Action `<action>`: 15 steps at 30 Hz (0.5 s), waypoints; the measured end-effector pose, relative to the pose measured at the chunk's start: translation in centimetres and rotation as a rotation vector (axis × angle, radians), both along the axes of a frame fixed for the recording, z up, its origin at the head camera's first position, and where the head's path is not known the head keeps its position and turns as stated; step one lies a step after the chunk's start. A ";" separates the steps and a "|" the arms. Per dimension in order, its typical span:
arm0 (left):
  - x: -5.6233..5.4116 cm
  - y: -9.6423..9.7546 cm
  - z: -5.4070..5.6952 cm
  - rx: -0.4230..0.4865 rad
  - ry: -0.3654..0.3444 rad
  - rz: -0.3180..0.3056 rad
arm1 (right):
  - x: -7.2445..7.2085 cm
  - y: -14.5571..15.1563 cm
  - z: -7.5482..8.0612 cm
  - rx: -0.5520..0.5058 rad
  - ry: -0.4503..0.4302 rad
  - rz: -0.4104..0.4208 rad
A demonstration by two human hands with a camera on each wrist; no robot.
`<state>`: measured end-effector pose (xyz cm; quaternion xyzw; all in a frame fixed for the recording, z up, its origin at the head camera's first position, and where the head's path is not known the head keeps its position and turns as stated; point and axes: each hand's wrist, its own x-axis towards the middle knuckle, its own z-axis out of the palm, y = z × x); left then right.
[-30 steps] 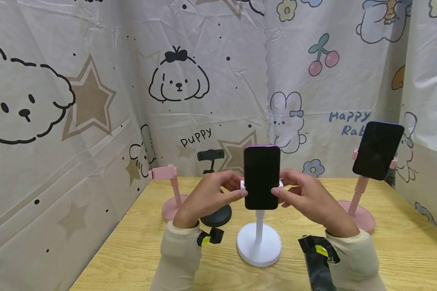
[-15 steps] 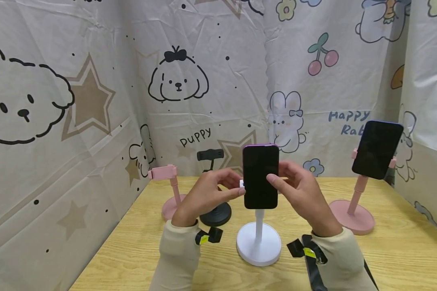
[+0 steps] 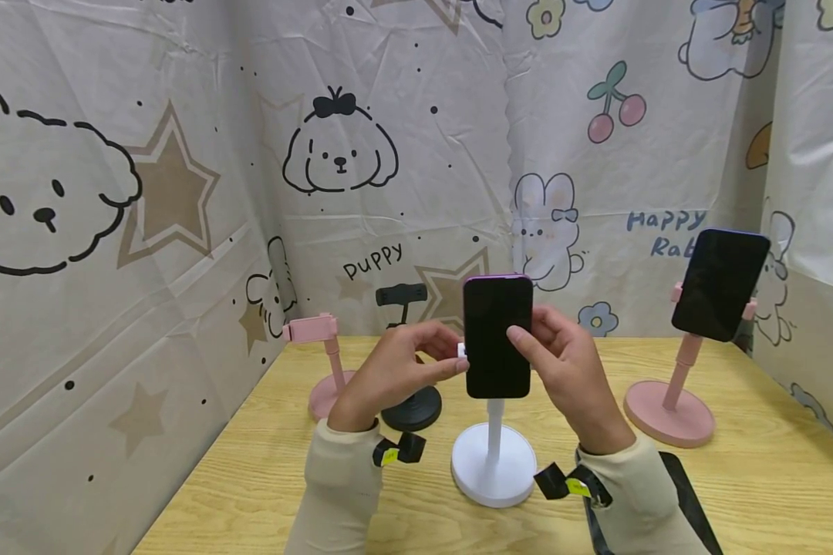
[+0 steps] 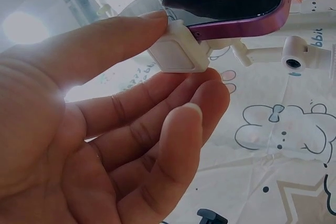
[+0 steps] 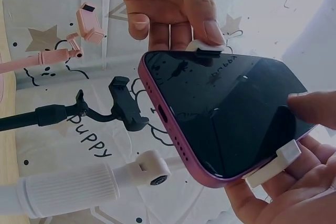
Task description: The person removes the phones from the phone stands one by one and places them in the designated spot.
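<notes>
The phone [image 3: 497, 331] is sitting in the clamp [image 4: 179, 48] of the white stand [image 3: 494, 466], roughly upright, its dark screen facing you and its purple edge showing. The right wrist view is showing the clamp's white ends reaching over both long sides of the phone. Your left hand [image 3: 392, 374] is pinching the clamp's left end, thumb on the front and fingers behind, with only the clamp's width between them; the little finger is curling loosely apart from it. Your right hand [image 3: 572, 366] is gripping the phone across its right side, thumb lying on the glass and fingers going behind, around the other clamp end. How hard either hand is pressing, you cannot tell from here.

Beyond your left hand, the black stand [image 3: 411, 408] is standing partly hidden by that hand, and a small pink stand [image 3: 333, 358] is standing to its left. Well over to the right, a larger pink stand [image 3: 669, 415] is holding a second phone [image 3: 720, 285], which is leaning to one side. A flat black thing [image 3: 690, 501] is lying partly under your right sleeve [image 3: 628, 482]. All of it is resting on the wood-grain table [image 3: 236, 486], and a printed cloth [image 3: 458, 223] is hanging behind.
</notes>
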<state>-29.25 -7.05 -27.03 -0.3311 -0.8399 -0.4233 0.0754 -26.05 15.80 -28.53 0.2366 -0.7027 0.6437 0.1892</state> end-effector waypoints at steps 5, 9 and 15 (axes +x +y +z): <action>0.2 0.1 0.2 0.005 -0.010 0.005 | -0.1 -0.1 0.0 -0.005 0.016 -0.014; 0.4 0.2 0.2 0.014 -0.017 0.004 | -0.2 -0.2 0.0 -0.011 0.056 -0.030; 0.2 0.2 0.1 0.018 -0.024 0.004 | -0.2 -0.2 -0.1 0.005 0.140 -0.020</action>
